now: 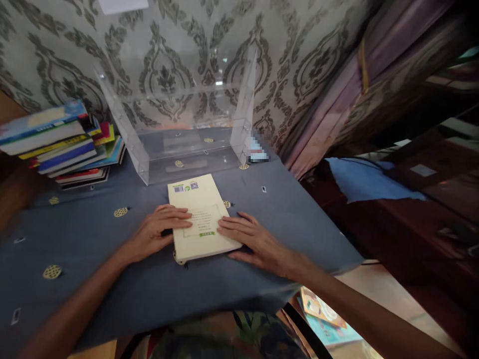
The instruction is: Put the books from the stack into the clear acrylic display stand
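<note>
We've got our left hand (156,230) and right hand (258,243) lying flat-fingered on that cream book (202,217) on the blue tablecloth (299,219), and it's probably light, kinda bendy, so best held by both long edges.

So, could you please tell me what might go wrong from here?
The book lies just in front of the clear stand, so pushing it forward might bump the stand. The stacked books at the left are uneven and could slide if knocked. The left hand and right hand touch the book; dragging it might wrinkle the tablecloth beneath.
</note>
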